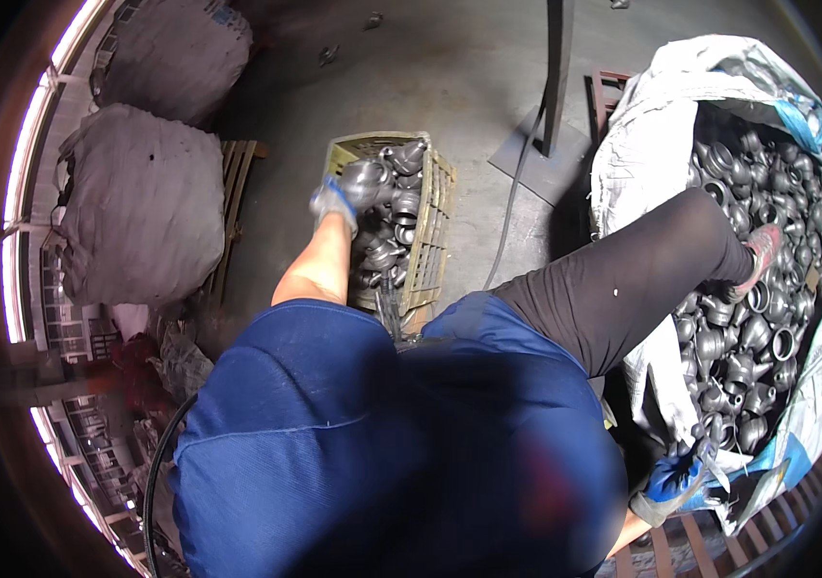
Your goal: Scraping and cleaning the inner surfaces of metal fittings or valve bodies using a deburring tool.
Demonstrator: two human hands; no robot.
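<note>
My left hand [334,199], in a blue and grey glove, grips a dark grey metal pipe fitting [367,181] at the left side of a yellowish plastic crate [430,231]. More fittings [405,204] lie heaped in that crate. At the lower right, my right hand [669,485], gloved alike, is closed at the near edge of a big white woven bag [644,159]; its fingertips are partly lost among the bag's folds. Inside the bag is a deep heap of grey fittings [753,361]. My leg reaches over the bag's side, and my reddish shoe [765,258] rests on the heap.
A dark upright post [556,77] on a floor plate stands between crate and bag, with a cable [510,212] nearby. Large wrapped bales [146,207] stand at the left beside a wooden pallet [236,202]. Slats [695,544] show under the bag. A few loose pieces lie on the far floor.
</note>
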